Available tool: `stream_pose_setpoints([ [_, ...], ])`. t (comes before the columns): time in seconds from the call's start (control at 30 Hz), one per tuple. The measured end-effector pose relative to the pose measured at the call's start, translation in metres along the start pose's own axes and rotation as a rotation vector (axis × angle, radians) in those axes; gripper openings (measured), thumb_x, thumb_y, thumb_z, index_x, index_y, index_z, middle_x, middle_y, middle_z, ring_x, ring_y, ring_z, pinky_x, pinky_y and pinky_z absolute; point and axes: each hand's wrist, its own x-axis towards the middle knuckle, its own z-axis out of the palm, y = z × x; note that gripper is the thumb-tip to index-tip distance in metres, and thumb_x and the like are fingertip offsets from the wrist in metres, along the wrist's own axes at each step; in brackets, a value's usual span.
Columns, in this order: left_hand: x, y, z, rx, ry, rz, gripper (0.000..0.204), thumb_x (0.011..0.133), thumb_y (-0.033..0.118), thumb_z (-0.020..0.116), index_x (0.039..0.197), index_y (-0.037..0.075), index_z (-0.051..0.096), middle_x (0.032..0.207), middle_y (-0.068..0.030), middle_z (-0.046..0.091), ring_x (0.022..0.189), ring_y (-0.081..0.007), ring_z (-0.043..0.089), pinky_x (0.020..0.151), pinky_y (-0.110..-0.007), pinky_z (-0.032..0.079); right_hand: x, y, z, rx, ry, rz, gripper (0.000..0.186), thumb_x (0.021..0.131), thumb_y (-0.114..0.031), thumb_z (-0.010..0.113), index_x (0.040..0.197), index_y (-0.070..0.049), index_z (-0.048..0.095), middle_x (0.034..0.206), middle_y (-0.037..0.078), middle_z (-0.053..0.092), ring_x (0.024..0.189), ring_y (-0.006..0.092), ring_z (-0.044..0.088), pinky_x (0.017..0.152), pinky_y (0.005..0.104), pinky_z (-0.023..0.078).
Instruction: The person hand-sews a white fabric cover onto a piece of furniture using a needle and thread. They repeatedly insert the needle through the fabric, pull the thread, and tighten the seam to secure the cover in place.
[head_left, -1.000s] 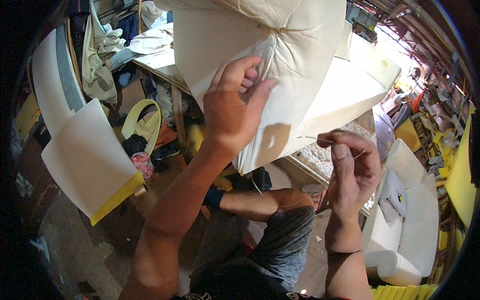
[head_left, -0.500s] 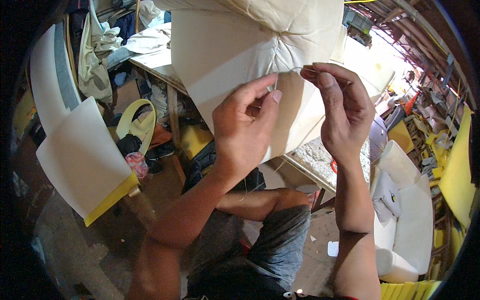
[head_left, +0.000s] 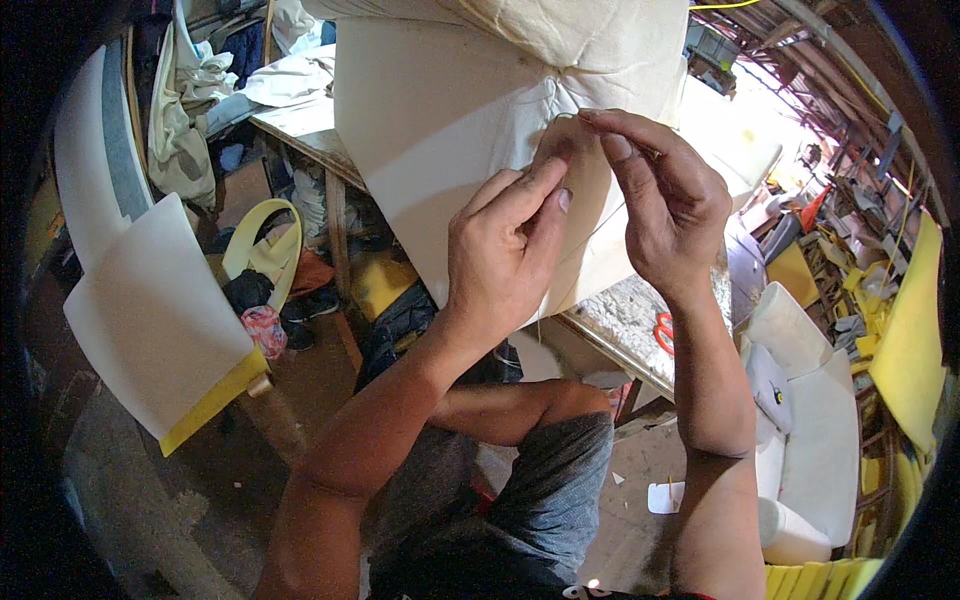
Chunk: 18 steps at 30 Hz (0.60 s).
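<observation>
A large cream upholstered cushion piece [head_left: 440, 130] stands before me, its fabric gathered into puckered folds near the top centre. My left hand [head_left: 505, 245] is closed in front of it, thumb and forefinger pinched on thread too fine to follow fully. Close by on the right, my right hand [head_left: 670, 190] pinches a thin curved needle [head_left: 560, 116], whose arc shows between the two hands. A loose strand of thread [head_left: 575, 285] hangs below them against the cream fabric. Neither hand presses on the cushion visibly.
Red-handled scissors [head_left: 663, 333] lie on the worktable [head_left: 630, 325] under the cushion. At left are a white panel with yellow foam edge [head_left: 165, 320] and a yellow foam ring [head_left: 235, 255]. A cream padded seat [head_left: 820, 440] and foam scraps [head_left: 850, 270] fill the right.
My left hand has shifted slightly right and down, its fingertips turning upward. The right hand has moved left and up, bringing the hands closer together. The view has shifted slightly.
</observation>
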Motion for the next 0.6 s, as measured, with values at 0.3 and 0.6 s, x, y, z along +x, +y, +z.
stream_pose_setpoints([
  [0.3,-0.007,-0.008,0.001,0.004,0.072,0.045,0.027,0.096,0.0,0.066,0.122,-0.006,0.07,0.098,-0.0157,0.07,0.082,-0.0204,0.068,0.072,-0.03,0.055,-0.001,-0.006,-0.007,-0.114,-0.139,-0.029,0.023,0.099,0.006,0.063,0.12,0.004,0.073,0.118,0.016,0.075,0.109,0.0209,0.071,0.096,0.0307,0.055],
  [0.6,-0.011,-0.012,-0.002,-0.096,0.169,0.017,0.028,0.097,-0.004,0.061,0.123,-0.001,0.072,0.092,-0.0026,0.063,0.073,-0.0082,0.054,0.066,-0.024,0.047,0.003,-0.004,-0.005,-0.217,-0.174,-0.209,0.027,0.094,0.012,0.064,0.119,0.004,0.071,0.117,0.017,0.075,0.11,0.0239,0.073,0.094,0.0326,0.057],
])
